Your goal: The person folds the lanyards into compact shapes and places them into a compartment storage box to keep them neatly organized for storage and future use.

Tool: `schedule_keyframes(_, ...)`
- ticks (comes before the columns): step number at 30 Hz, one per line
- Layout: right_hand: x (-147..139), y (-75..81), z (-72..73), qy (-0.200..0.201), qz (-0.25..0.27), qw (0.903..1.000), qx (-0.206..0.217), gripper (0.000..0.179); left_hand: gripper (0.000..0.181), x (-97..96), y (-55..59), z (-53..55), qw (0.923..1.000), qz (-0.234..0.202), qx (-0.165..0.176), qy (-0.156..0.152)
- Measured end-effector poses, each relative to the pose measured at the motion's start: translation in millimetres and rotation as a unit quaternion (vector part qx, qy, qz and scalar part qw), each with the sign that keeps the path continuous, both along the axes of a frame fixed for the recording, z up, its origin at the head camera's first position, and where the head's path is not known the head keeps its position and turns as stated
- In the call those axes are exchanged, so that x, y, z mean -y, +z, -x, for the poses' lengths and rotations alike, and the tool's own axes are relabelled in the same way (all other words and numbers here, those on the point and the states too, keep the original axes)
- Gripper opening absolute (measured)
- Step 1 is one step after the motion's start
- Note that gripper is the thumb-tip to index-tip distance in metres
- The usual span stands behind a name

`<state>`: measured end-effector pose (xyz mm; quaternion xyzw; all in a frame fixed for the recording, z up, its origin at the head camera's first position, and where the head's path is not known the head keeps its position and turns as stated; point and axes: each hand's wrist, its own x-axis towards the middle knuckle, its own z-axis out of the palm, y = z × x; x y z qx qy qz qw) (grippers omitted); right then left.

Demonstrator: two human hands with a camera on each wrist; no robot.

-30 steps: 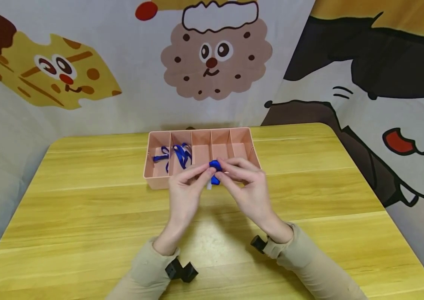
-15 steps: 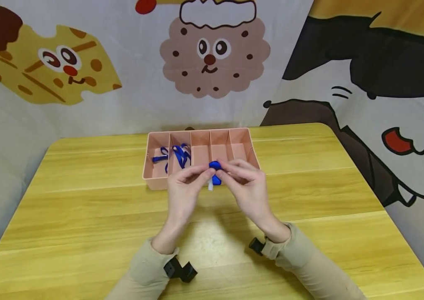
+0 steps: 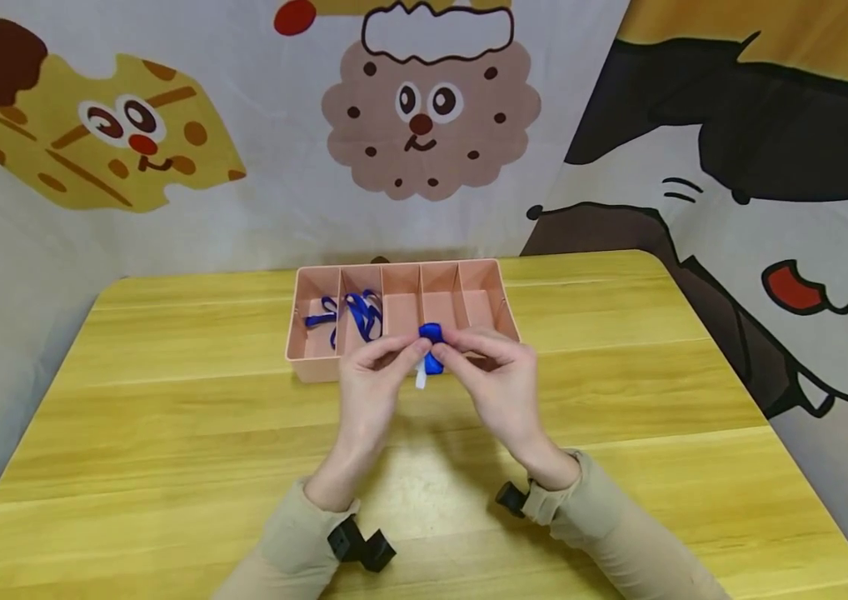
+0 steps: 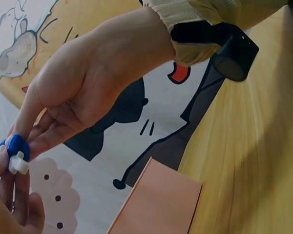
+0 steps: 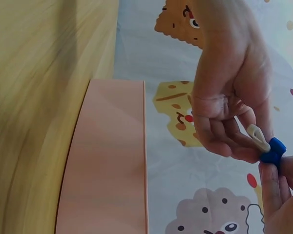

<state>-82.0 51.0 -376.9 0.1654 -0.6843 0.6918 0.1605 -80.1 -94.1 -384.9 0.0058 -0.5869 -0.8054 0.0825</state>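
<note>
Over the front edge of the pink tray, my left hand (image 3: 370,383) and right hand (image 3: 501,385) face each other, pinching one small folded blue lanyard (image 3: 431,332) between thumbs and fingertips. A white plastic clip (image 3: 421,378) sticks out below it. From the right wrist, the clip (image 5: 258,138) shows as a narrow loop beside the blue band (image 5: 273,152). In the left wrist view, the blue band (image 4: 18,145) sits between both sets of fingertips. Fingers hide part of the lanyard in every view.
A pink divided tray (image 3: 316,367) stands near the table's back edge. Blue lanyards (image 3: 364,315) lie in its two leftmost compartments. The wooden table (image 3: 169,467) stretches around it, with a cartoon-printed cloth (image 3: 274,225) behind. Black cameras (image 3: 361,544) sit on both wrists.
Both hands stay in nearly the same place, still pinching the lanyard. The white clip shows slightly lower and longer beneath the blue band than a second ago.
</note>
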Motion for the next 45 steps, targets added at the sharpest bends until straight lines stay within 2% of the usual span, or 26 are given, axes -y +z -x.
schedule_keyframes(4, -3, 1.0, 1.7, 0.002, -0.011, 0.9999, 0.000, 0.019, 0.020, 4.5, 0.0, 1.6, 0.9992, 0.025, 0.011, -0.028)
schedule_keyframes(8, -7, 3.5, 5.2, -0.001, -0.010, 0.9999, 0.005, 0.019, 0.022, 10.2, 3.4, 2.8, 0.9965, 0.051, 0.005, -0.067)
schedule_keyframes(11, -8, 5.9, 6.7, -0.003, -0.009, 0.9998, 0.014, 0.020, 0.024, 12.7, 6.3, 2.5, 0.9948, 0.065, -0.002, -0.079)
schedule_keyframes(14, -9, 7.3, 6.7, -0.003, -0.017, 0.9996, 0.023, 0.022, 0.023, 12.5, 7.8, 1.8, 0.9947, 0.076, -0.015, -0.068)
schedule_keyframes(20, -9, 7.9, 5.5, 0.005, -0.018, 0.9996, 0.019, 0.023, 0.021, 8.1, 8.4, 0.1, 0.9939, 0.095, -0.055, -0.017)
schedule_keyframes(25, -10, 8.0, 5.3, 0.007, -0.019, 0.9995, 0.023, 0.023, 0.018, 4.6, 7.3, -2.3, 0.9927, 0.102, -0.064, 0.006)
schedule_keyframes(32, -10, 8.0, 6.5, 0.006, 0.000, 0.9993, 0.037, 0.023, 0.017, 1.7, 5.5, -3.4, 0.9923, 0.101, -0.070, -0.016)
schedule_keyframes(36, -10, 8.0, 9.0, -0.004, 0.009, 0.9992, 0.038, 0.021, 0.019, 3.3, 6.0, -2.8, 0.9887, 0.126, -0.073, -0.037)
schedule_keyframes(42, -12, 7.3, 13.3, -0.026, -0.022, 0.9987, 0.038, 0.019, 0.027, 11.2, 6.0, -1.8, 0.9819, 0.169, -0.057, -0.064)
schedule_keyframes(45, -13, 6.8, 14.4, -0.029, -0.030, 0.9986, 0.032, 0.018, 0.030, 17.3, 3.5, 0.0, 0.9809, 0.178, -0.057, -0.056)
